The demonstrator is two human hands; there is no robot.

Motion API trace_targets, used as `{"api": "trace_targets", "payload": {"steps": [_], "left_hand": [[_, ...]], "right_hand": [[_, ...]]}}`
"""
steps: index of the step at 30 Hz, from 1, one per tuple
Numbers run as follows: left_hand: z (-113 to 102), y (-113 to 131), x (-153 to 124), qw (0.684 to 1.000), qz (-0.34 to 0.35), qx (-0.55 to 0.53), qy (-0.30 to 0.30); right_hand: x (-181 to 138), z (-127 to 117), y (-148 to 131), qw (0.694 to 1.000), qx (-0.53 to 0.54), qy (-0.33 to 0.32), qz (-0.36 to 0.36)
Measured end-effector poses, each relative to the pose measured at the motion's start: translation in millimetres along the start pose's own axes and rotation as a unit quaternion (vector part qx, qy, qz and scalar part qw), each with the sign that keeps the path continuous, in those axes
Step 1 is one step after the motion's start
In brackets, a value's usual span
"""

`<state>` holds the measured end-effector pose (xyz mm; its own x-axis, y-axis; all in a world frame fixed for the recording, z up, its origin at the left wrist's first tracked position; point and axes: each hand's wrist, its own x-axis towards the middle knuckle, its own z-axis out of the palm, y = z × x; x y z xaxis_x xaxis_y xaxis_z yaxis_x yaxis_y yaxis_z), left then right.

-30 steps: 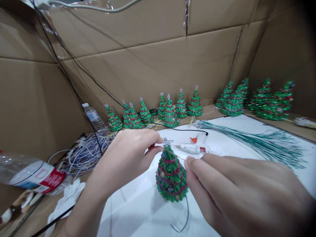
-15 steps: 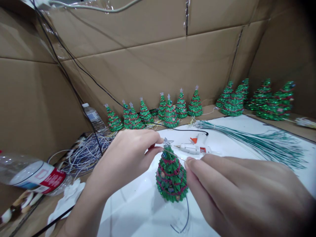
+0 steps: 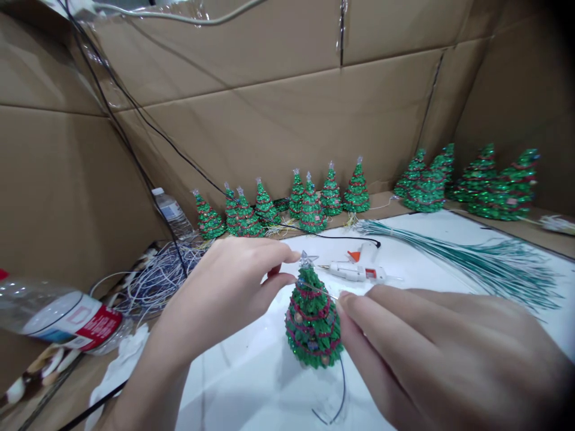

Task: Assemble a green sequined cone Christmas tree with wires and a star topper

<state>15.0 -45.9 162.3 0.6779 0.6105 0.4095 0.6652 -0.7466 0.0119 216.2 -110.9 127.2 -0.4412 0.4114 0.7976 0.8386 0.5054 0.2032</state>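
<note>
A small green Christmas tree (image 3: 313,320) with red garlands stands upright on the white tabletop (image 3: 251,383), close in front of me. My left hand (image 3: 229,290) pinches the clear star (image 3: 306,259) at its tip between thumb and forefinger. My right hand (image 3: 431,353) is closed on a thin wire (image 3: 320,290) that runs to the tree's upper part. A dark wire (image 3: 338,398) trails from the tree's base.
A white glue gun (image 3: 357,269) lies behind the tree. A bundle of green wires (image 3: 467,257) spreads to the right. Finished trees (image 3: 309,206) line the cardboard wall, with larger trees (image 3: 489,182) at right. Plastic bottles (image 3: 58,317) and tangled cables (image 3: 153,275) sit at left.
The view has shifted slightly; both hands and the tree stay almost where they were.
</note>
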Motion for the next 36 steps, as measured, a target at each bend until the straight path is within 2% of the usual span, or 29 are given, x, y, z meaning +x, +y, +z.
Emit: {"api": "trace_targets", "payload": {"steps": [8,15,21,30,33,36], "left_hand": [[-4.5,-7.1,-0.5,0.999,-0.006,-0.052,-0.007],[-13.0,-9.8,-0.3,0.988,0.007,-0.12,0.099],[-17.8,-5.3,-2.8,0.972,0.022,-0.174,0.156],[-17.4,2.5,-1.5,0.964,0.034,-0.19,0.184],[-14.9,4.0,0.4,0.961,0.03,-0.196,0.191],[-12.3,4.6,0.7,0.96,0.025,-0.199,0.198]], "right_hand": [[7.9,-3.7,9.9,0.997,0.031,-0.051,0.043],[24.8,-13.2,28.5,0.985,0.148,-0.039,0.083],[37.7,-15.9,40.8,0.928,0.306,-0.109,0.183],[44.2,-8.4,48.0,0.841,0.446,-0.177,0.252],[43.9,-5.9,48.9,0.824,0.468,-0.193,0.253],[43.9,-2.7,50.6,0.82,0.473,-0.203,0.249]]}}
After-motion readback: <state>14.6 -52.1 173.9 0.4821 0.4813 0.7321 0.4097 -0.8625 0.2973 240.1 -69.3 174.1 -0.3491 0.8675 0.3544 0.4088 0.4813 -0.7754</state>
